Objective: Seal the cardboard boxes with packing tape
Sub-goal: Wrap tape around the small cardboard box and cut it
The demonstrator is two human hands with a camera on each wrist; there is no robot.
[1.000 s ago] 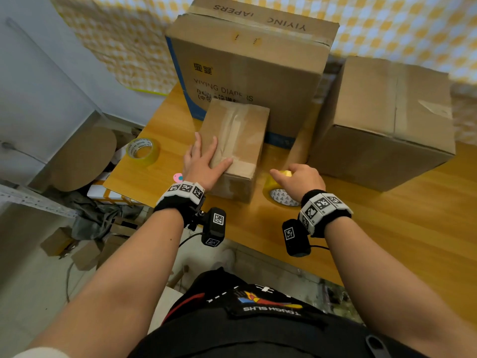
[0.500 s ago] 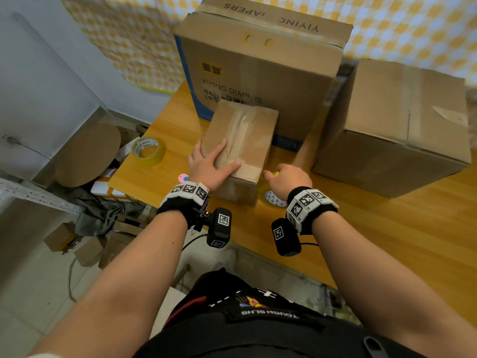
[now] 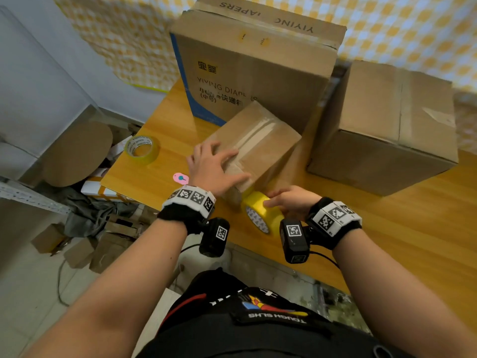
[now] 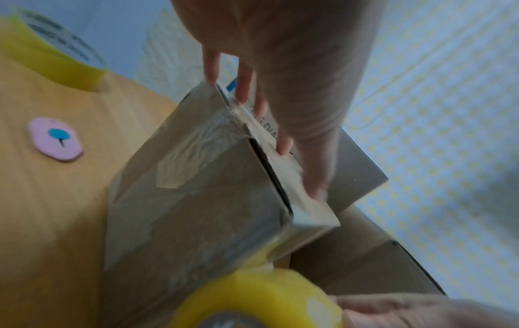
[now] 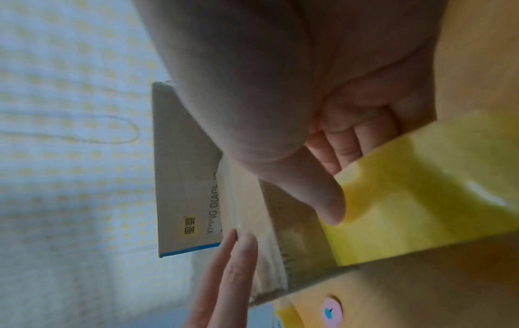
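A small cardboard box (image 3: 260, 140) lies on the wooden table (image 3: 387, 228), turned at an angle, with clear tape along its top seam. My left hand (image 3: 214, 166) presses flat on its near top end, fingers straight (image 4: 280, 142). My right hand (image 3: 289, 202) grips a yellow roll of packing tape (image 3: 260, 213) against the box's near end face; thumb and fingers curl round the roll (image 5: 421, 188). A strip of tape runs from the roll up onto the box (image 4: 196, 199). The roll (image 4: 261, 299) shows at the bottom of the left wrist view.
A big printed diaper carton (image 3: 253, 68) stands behind the small box, a plain carton (image 3: 387, 130) to its right. A second tape roll (image 3: 142, 149) and a small pink cutter (image 3: 180, 178) lie at the table's left. Cardboard scraps litter the floor to the left.
The small box has turned at an angle. My right hand brought the yellow roll from the table beside the box round to its near end face. My left hand stayed pressed on top.
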